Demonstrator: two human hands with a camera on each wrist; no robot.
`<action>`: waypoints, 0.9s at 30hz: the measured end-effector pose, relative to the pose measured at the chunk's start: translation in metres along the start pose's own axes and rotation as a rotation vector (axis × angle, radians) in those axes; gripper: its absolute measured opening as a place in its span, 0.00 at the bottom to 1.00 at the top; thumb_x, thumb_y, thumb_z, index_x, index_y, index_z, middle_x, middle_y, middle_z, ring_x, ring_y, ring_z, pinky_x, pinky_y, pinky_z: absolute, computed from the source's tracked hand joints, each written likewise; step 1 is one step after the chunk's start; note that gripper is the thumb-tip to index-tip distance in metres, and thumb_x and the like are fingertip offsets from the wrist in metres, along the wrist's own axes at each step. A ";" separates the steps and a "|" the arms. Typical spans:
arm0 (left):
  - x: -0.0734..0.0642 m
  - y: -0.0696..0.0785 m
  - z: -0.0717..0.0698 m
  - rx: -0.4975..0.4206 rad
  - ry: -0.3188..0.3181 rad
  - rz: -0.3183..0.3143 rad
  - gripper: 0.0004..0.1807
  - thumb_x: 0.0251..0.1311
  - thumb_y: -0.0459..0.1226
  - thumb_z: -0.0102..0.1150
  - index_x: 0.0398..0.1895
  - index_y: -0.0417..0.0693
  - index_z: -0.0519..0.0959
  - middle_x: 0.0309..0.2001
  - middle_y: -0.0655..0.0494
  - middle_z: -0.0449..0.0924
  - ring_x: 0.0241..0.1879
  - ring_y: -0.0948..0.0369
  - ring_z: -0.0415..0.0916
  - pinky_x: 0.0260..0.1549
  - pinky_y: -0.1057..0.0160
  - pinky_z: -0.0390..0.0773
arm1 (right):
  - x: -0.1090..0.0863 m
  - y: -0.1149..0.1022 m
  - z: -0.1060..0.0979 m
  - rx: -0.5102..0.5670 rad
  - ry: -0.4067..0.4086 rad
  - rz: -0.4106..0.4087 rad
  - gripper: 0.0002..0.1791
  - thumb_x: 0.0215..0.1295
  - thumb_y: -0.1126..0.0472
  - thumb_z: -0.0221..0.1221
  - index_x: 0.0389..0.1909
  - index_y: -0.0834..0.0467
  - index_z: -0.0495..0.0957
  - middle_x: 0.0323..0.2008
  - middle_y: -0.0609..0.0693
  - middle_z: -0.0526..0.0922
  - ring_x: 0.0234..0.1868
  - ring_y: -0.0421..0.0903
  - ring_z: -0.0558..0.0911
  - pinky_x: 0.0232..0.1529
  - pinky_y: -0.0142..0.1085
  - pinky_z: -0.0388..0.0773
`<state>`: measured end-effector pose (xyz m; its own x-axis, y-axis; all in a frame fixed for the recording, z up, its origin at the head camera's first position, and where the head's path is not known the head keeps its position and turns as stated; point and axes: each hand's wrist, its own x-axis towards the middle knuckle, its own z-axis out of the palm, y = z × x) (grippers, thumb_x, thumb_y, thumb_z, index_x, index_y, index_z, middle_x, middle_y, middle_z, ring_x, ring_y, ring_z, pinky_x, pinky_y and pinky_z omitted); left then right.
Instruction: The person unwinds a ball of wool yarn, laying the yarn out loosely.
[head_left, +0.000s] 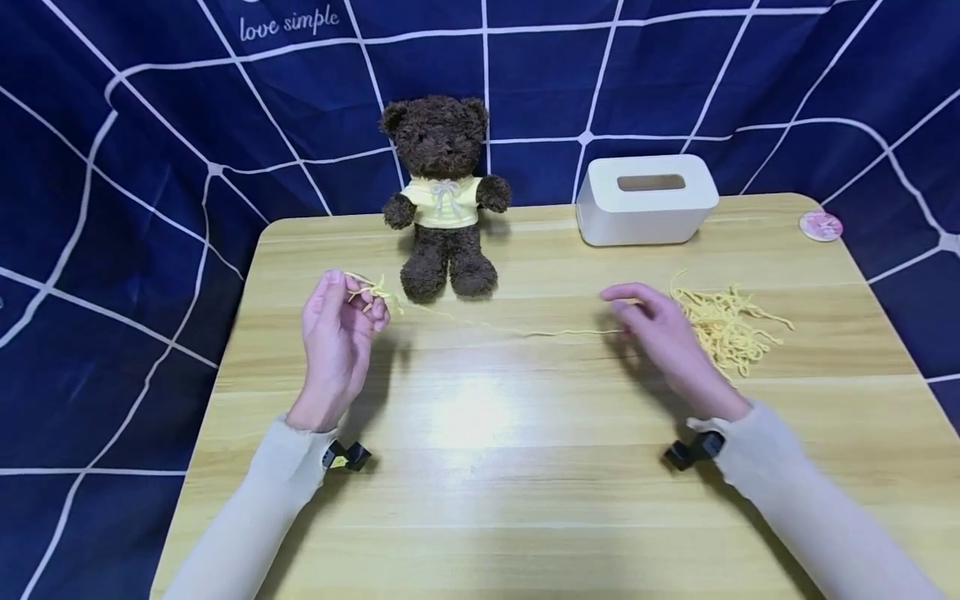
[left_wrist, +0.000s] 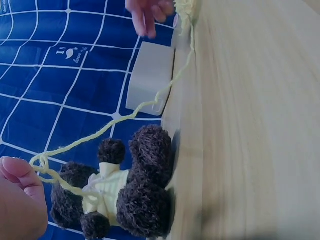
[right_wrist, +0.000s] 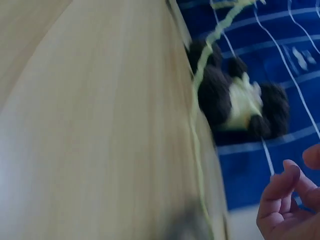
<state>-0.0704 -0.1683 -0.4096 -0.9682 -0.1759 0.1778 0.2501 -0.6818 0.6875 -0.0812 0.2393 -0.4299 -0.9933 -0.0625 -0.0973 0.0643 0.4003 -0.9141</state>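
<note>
My left hand [head_left: 337, 337] pinches a small looped bunch of yellow yarn [head_left: 377, 289] between thumb and fingers, raised over the table's left side. In the left wrist view the strand [left_wrist: 95, 136] leaves that thumb and slopes away to the yarn pile. My right hand [head_left: 667, 342] hovers just left of the tangled yellow yarn pile [head_left: 731, 329], fingers loosely bent. Nothing shows between the right hand's fingers [right_wrist: 282, 192] in the right wrist view, where the strand [right_wrist: 196, 120] passes to one side of them.
A dark brown teddy bear [head_left: 444, 146] in a yellow shirt sits at the back of the wooden table [head_left: 480, 517]. Right of it stands a white tissue box [head_left: 637, 218], with a round pink disc [head_left: 821, 226] by the far corner. Blue checked cloth [head_left: 540, 83] hangs behind.
</note>
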 end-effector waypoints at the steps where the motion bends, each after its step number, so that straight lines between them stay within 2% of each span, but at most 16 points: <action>1: 0.000 0.000 0.001 -0.001 0.002 -0.003 0.17 0.88 0.38 0.46 0.36 0.40 0.76 0.31 0.48 0.79 0.26 0.57 0.76 0.24 0.68 0.79 | 0.005 -0.002 0.010 0.006 -0.040 0.000 0.18 0.84 0.55 0.59 0.66 0.56 0.82 0.41 0.59 0.83 0.36 0.50 0.80 0.25 0.35 0.77; 5: 0.001 0.000 0.006 0.015 0.002 -0.011 0.17 0.87 0.38 0.47 0.36 0.41 0.77 0.31 0.49 0.79 0.26 0.57 0.76 0.23 0.68 0.78 | 0.021 -0.006 0.045 0.090 -0.197 0.007 0.19 0.83 0.58 0.58 0.68 0.58 0.80 0.52 0.63 0.83 0.38 0.50 0.80 0.28 0.32 0.79; 9: 0.001 -0.001 0.010 0.022 0.000 -0.014 0.17 0.87 0.37 0.47 0.36 0.41 0.77 0.31 0.49 0.79 0.25 0.58 0.77 0.23 0.68 0.78 | 0.031 -0.010 0.074 0.189 -0.353 -0.006 0.22 0.84 0.58 0.57 0.73 0.57 0.76 0.64 0.60 0.81 0.38 0.49 0.80 0.33 0.31 0.81; 13: 0.001 -0.002 0.014 0.038 -0.016 -0.015 0.16 0.87 0.36 0.47 0.35 0.42 0.77 0.31 0.50 0.80 0.25 0.59 0.77 0.24 0.68 0.79 | 0.037 -0.015 0.094 0.233 -0.501 -0.049 0.27 0.84 0.57 0.59 0.78 0.58 0.70 0.71 0.57 0.78 0.40 0.50 0.79 0.40 0.35 0.83; 16: 0.001 -0.002 0.017 0.050 -0.023 -0.014 0.16 0.87 0.35 0.46 0.35 0.43 0.78 0.32 0.50 0.80 0.26 0.59 0.76 0.24 0.68 0.79 | 0.041 -0.018 0.103 0.214 -0.582 -0.069 0.27 0.85 0.54 0.58 0.78 0.58 0.70 0.66 0.59 0.82 0.38 0.50 0.78 0.39 0.36 0.81; 18: 0.001 -0.002 0.018 0.053 -0.022 -0.014 0.16 0.86 0.34 0.46 0.36 0.43 0.78 0.32 0.50 0.80 0.26 0.59 0.76 0.24 0.68 0.79 | 0.041 -0.020 0.104 0.176 -0.619 -0.073 0.25 0.86 0.53 0.57 0.75 0.59 0.74 0.55 0.62 0.85 0.36 0.49 0.78 0.37 0.36 0.81; 21: 0.002 -0.001 0.018 0.053 -0.019 -0.013 0.16 0.87 0.35 0.46 0.36 0.43 0.78 0.32 0.50 0.79 0.26 0.59 0.76 0.24 0.68 0.79 | 0.037 -0.020 0.097 0.103 -0.656 -0.117 0.19 0.87 0.52 0.56 0.63 0.61 0.81 0.40 0.66 0.82 0.32 0.52 0.77 0.34 0.37 0.81; 23: 0.002 0.000 0.016 0.049 -0.013 -0.011 0.16 0.87 0.35 0.46 0.36 0.43 0.77 0.31 0.50 0.79 0.25 0.59 0.75 0.24 0.68 0.78 | 0.033 -0.019 0.088 0.058 -0.644 -0.152 0.19 0.87 0.51 0.55 0.56 0.63 0.83 0.33 0.67 0.78 0.30 0.55 0.76 0.32 0.38 0.81; 25: 0.003 0.001 0.014 0.054 -0.006 -0.006 0.16 0.87 0.36 0.47 0.36 0.42 0.77 0.31 0.51 0.78 0.25 0.60 0.74 0.23 0.68 0.76 | 0.029 -0.018 0.077 0.038 -0.610 -0.173 0.19 0.88 0.52 0.54 0.51 0.65 0.84 0.30 0.69 0.76 0.28 0.58 0.76 0.31 0.39 0.82; 27: 0.003 0.002 0.012 0.055 0.006 -0.001 0.16 0.87 0.36 0.47 0.35 0.42 0.76 0.30 0.51 0.77 0.25 0.60 0.71 0.22 0.68 0.74 | 0.025 -0.014 0.065 0.042 -0.552 -0.161 0.19 0.87 0.54 0.53 0.49 0.67 0.83 0.29 0.69 0.76 0.28 0.58 0.77 0.30 0.38 0.82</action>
<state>-0.0727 -0.1618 -0.3991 -0.9686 -0.1789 0.1729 0.2481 -0.6418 0.7257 -0.1003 0.1727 -0.4448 -0.7941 -0.5922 -0.1365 -0.0683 0.3101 -0.9482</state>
